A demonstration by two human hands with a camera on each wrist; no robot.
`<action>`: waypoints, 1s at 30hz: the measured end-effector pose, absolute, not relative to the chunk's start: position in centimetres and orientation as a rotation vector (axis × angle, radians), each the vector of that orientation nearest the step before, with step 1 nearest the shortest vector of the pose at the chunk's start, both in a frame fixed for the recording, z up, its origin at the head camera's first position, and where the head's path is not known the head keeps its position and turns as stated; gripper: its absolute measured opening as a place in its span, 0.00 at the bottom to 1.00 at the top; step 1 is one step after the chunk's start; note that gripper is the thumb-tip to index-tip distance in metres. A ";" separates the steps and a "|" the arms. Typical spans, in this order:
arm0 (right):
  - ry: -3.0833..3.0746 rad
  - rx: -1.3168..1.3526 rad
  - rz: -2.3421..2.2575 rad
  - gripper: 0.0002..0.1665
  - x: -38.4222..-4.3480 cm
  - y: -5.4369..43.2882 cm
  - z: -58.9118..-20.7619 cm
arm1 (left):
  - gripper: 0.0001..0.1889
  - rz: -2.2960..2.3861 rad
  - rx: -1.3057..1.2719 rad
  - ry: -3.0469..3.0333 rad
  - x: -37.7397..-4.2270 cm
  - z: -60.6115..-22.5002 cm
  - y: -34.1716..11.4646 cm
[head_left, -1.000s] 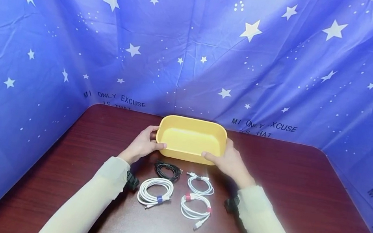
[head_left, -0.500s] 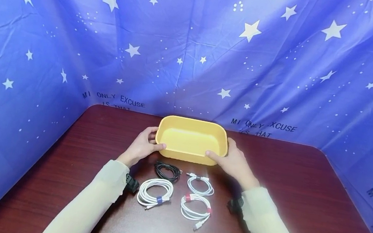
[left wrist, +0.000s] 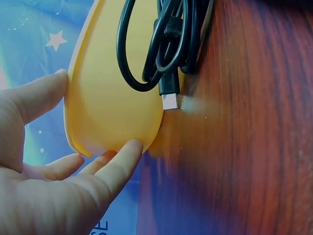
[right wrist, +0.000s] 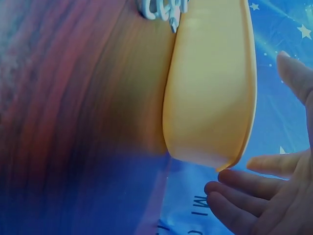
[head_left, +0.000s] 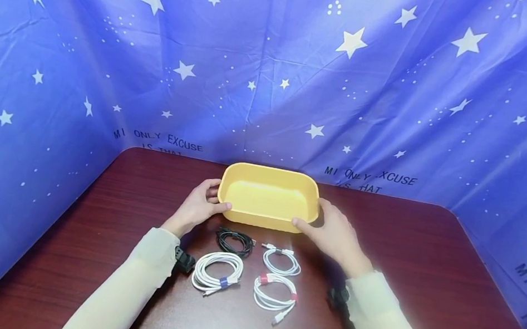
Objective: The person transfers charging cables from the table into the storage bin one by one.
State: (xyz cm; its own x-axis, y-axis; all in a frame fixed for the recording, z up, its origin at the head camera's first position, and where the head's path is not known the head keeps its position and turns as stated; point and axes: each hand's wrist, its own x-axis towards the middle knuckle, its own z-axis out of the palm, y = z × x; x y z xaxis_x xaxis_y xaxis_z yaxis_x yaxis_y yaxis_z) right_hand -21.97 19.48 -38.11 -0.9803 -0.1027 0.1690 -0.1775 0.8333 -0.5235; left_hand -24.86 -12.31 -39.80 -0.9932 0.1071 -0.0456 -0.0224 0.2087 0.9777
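An open yellow bin (head_left: 269, 199) stands on the table near its back edge, with nothing visible inside. At its left end my left hand (head_left: 197, 204) holds the corner: the thumb lies on the front rim and the fingers touch the end wall (left wrist: 112, 88). My right hand (head_left: 334, 233) is spread beside the right end. In the right wrist view its thumb is apart from the bin, and its fingertips (right wrist: 230, 178) lie close to the end. Before the bin lie a coiled black cable (head_left: 234, 242) and a small coiled white cable (head_left: 282, 261).
Nearer me lie a thick white cable (head_left: 218, 274) with a blue tie and a white cable (head_left: 275, 293) with red ties. The dark red wooden table (head_left: 408, 252) ends at a blue star-print curtain (head_left: 280, 49) behind and at both sides.
My right hand has shifted slightly right and towards me, and its thumb has slid right along the bin's front. My left hand and the bin keep about the same places.
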 end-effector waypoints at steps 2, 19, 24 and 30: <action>-2.871 0.239 0.823 0.60 -21.7 19.4 -38.0 | 0.38 1.912 0.089 2.359 -24.8 -39.8 -12.3; -2.736 0.380 0.719 0.49 -20.4 18.9 -37.7 | 0.38 1.926 0.096 2.358 -24.7 -40.0 -12.5; -2.654 0.469 0.711 0.42 -20.1 18.7 -37.7 | 0.38 1.936 0.100 2.355 -24.6 -40.0 -12.4; -2.589 0.555 0.690 0.36 -19.7 18.3 -37.5 | 0.38 1.951 0.101 2.347 -24.7 -40.1 -12.4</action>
State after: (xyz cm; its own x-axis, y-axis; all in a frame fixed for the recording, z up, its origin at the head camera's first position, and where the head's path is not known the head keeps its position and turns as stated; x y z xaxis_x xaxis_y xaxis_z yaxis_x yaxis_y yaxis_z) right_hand -19.67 18.26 -37.50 -0.8400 -0.2690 0.4711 -0.4678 0.7989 -0.3780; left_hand -24.71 -12.37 -40.14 -0.9940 0.1066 -0.0255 -0.0056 0.1828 0.9831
